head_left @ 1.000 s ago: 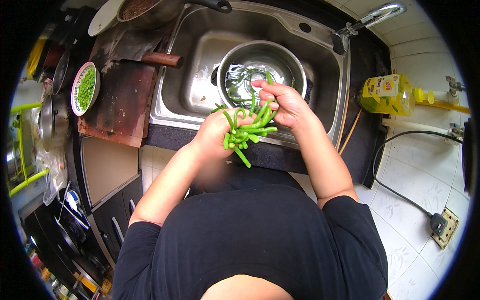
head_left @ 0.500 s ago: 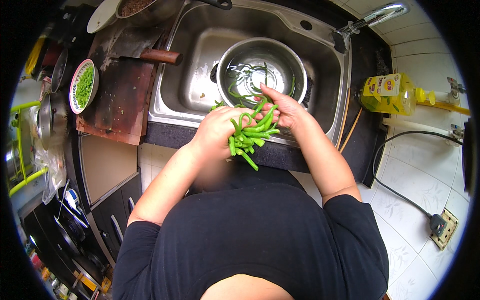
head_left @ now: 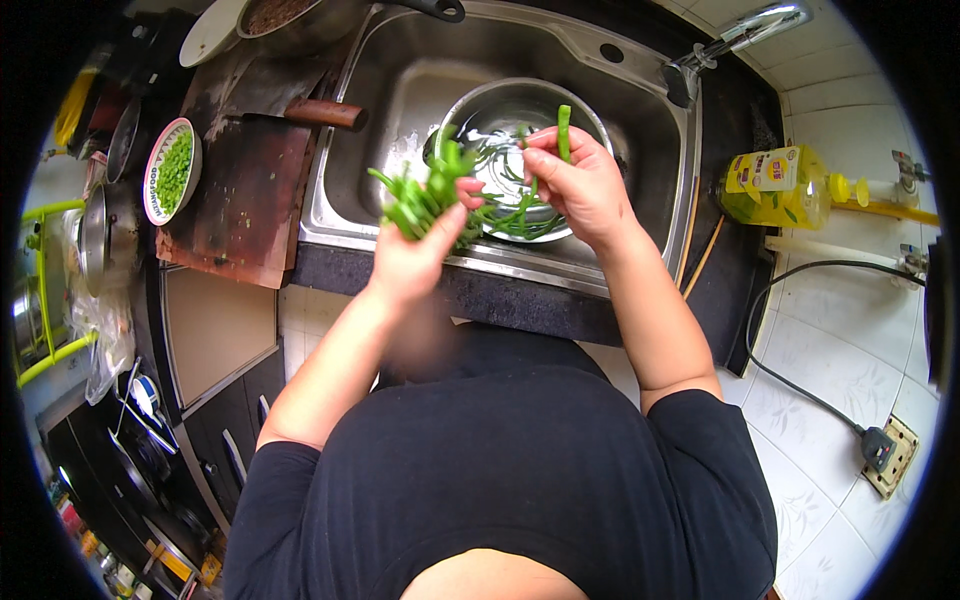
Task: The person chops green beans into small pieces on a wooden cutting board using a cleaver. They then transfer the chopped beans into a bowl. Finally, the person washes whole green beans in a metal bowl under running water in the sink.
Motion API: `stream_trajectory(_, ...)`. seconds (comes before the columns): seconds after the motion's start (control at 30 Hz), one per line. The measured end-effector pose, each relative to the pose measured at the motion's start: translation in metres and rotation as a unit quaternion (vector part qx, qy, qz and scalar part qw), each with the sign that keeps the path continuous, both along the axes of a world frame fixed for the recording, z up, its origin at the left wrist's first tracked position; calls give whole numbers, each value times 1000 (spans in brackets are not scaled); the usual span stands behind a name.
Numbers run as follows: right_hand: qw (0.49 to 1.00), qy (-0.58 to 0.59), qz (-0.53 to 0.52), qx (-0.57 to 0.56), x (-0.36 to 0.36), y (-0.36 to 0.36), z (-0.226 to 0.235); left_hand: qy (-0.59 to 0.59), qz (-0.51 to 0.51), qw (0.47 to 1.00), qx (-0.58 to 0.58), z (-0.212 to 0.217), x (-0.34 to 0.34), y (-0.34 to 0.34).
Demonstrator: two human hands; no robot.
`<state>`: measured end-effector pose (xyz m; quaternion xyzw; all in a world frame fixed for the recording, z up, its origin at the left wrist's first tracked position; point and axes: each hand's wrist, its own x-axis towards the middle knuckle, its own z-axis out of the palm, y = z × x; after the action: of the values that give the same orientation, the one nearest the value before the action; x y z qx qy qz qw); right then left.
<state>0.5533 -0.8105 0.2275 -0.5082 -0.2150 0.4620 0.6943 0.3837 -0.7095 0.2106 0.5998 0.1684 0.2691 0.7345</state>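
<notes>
My left hand (head_left: 412, 262) is closed around a bunch of green beans (head_left: 432, 200), held over the sink's near edge and blurred by motion. To its right, my right hand (head_left: 592, 190) pinches a single green bean (head_left: 564, 132) that stands upright between thumb and fingers. Under both hands, a round metal basin (head_left: 525, 84) with water sits in the steel sink (head_left: 395, 95). More long green beans lie in the water, partly hidden by my hands.
On the left, a wooden cutting board (head_left: 225, 215) bears a cleaver (head_left: 325, 113) and a bowl (head_left: 192, 200) of chopped green pieces. A faucet (head_left: 745, 35) rises at the back right. A yellow liquid bottle (head_left: 775, 185) and thin sticks (head_left: 704, 257) lie right of the sink.
My hands have moved apart. The left has carried the bunch up and leftward over the sink. The right has risen over the basin, now with one bean held upright.
</notes>
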Motion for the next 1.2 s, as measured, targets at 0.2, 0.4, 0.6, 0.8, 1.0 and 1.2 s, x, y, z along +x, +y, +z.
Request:
stream_trajectory(0.2, 990, -134, -46, -9, -43, 12, 25, 20, 27, 994, -108, 11, 8, -4)
stream_trajectory(0.4, 904, -416, -96, -25, -46, 18, 15, 29, 1, 992, -123, 11, 5, -4)
stream_trajectory(0.6, 982, -179, -65, 8, -45, 22, 22, 64, 1, 994, -91, 10, 2, -4)
stream_trajectory(0.8, 988, 82, -31, 128, -42, 29, 27, 44, 31, 996, -76, 11, 9, -11)
stream_trajectory(1.0, 990, 10, -124, 61, -56, 34, 26, 44, 7, 996, -72, 11, 11, -12)
stream_trajectory(1.2, 994, 2, -109, 10, -50, 34, 23, 55, -18, 994, -96, 14, 12, -14)
